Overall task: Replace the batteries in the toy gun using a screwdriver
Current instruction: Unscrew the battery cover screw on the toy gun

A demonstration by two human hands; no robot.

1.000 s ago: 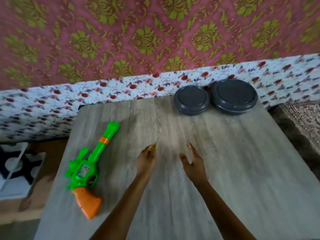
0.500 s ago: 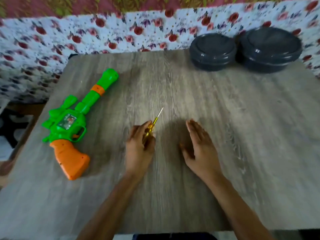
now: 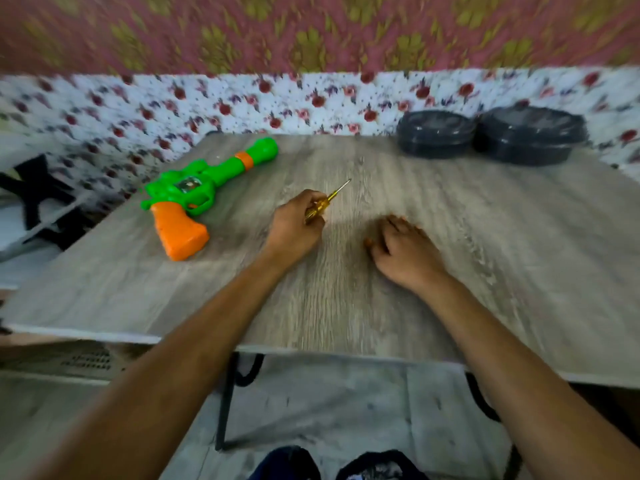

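Yellow plastic forms the handle of the screwdriver (image 3: 322, 206), which is gripped in the left hand (image 3: 294, 226). The fingers are curled round the handle, and the thin metal shaft is pointed up and away, towards the far right. The hand is set low over the grey wood-grain table (image 3: 485, 237), near its middle.

Just to the right, the right hand (image 3: 403, 249) is rested palm down on the tabletop. Its fingers are loosely bent and nothing is held in it. The two hands are kept apart by a strip of bare table.

To the left of the left hand, and apart from it, the toy gun (image 3: 194, 192) is laid on its side near the table's left edge. Its orange grip is turned towards the person and its green barrel, ringed with an orange band, is aimed at the far edge. It is touched by neither hand.

At the far right corner two dark round containers (image 3: 434, 133) (image 3: 530, 135) are placed side by side. Behind the table a floral cloth (image 3: 242, 105) is seen, blurred.
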